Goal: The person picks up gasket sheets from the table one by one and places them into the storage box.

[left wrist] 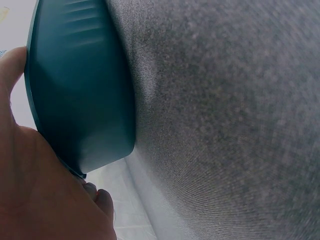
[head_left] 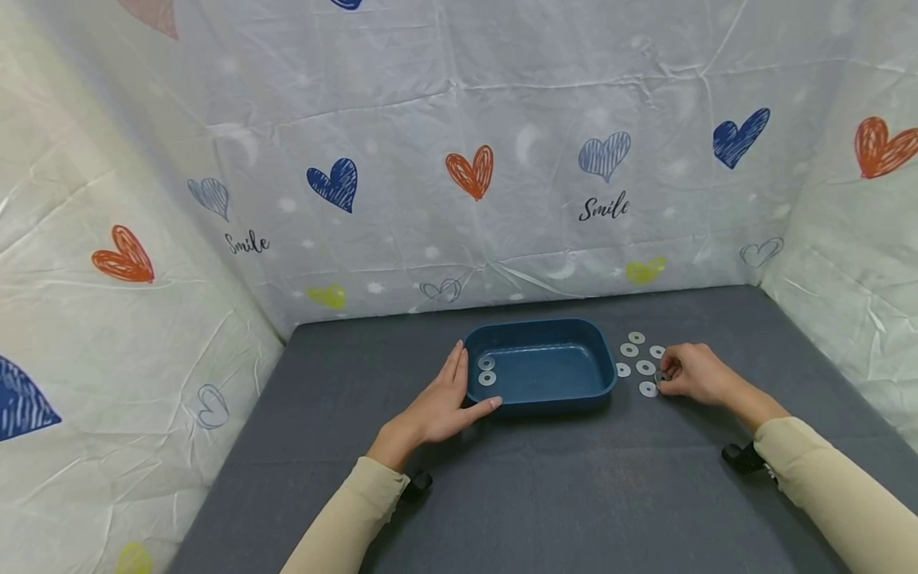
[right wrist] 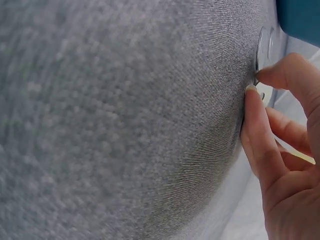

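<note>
Pinched narrowly between thumb and fingertip of the right hand [head_left: 692, 376]: one washer [head_left: 661, 375], darker in the head view than those beside it. Cannot tell whether lifted clear of the table [head_left: 516, 494] or touching it. Just beside the grip, mostly to its left and on its far side: six loose washers [head_left: 645, 362], apparently lying flat, each apart from or barely beside the next.

Past these, to the left of the right hand: one tray [head_left: 552, 371], long axis running left to right, short right end toward the grip. As a judgement, the relation of most weight: that right end near and leftward of the pinched washer, with the rim standing between washer and tray floor. Nearer to that end: the right hand.

At the opposite end, the left hand [head_left: 445, 402], spread wide round the near left corner, fingers along the outer side, thumb at the near rim; nothing pinched, probably just steadying. Inside, close to the left end: two inner washers [head_left: 492, 379], one beyond the other.

Counted: nine washers altogether, one tray, two hands, two sleeves [head_left: 825, 470], two black wrist fittings [head_left: 416, 485]. Farther out, behind and at both sides: white sheeting [head_left: 394, 119] with hearts and two "Smile" prints.
</note>
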`<state>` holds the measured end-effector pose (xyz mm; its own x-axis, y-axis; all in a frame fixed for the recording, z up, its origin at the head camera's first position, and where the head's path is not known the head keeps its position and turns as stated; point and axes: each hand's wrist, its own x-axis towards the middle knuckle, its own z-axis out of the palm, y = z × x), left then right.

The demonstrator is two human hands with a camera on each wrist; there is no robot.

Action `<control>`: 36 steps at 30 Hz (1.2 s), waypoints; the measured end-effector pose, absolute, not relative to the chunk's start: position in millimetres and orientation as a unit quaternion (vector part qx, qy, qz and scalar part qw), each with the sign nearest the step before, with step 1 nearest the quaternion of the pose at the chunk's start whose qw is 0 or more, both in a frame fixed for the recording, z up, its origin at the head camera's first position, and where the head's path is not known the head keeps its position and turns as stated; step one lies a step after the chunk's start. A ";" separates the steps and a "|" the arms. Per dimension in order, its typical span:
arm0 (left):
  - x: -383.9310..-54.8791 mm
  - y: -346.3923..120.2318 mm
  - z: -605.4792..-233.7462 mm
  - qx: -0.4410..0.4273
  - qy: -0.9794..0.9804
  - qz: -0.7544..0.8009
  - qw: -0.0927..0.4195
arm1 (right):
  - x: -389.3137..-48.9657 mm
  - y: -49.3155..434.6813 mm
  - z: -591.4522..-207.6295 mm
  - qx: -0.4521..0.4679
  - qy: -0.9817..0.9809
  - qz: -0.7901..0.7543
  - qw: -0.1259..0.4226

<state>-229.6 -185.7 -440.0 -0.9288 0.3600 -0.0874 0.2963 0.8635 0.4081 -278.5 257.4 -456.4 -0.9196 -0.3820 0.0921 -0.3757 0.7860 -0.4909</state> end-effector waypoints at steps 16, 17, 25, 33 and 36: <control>-229.4 -185.5 -441.1 0.169 0.962 0.198 0.081 | -268.8 262.1 -446.9 -0.202 0.937 -0.284 -0.025; -229.5 -185.6 -441.0 0.169 0.962 0.198 0.080 | -267.9 261.6 -445.6 -0.204 0.935 -0.288 -0.029; -229.0 -186.3 -439.6 0.170 0.962 0.199 0.082 | -262.0 252.5 -436.4 -0.221 0.921 -0.313 -0.067; -229.3 -186.7 -439.0 0.171 0.961 0.199 0.084 | -259.3 240.9 -429.1 -0.245 0.910 -0.326 -0.071; -229.2 -186.5 -439.1 0.171 0.962 0.198 0.084 | -259.2 236.3 -427.1 -0.250 0.907 -0.332 -0.071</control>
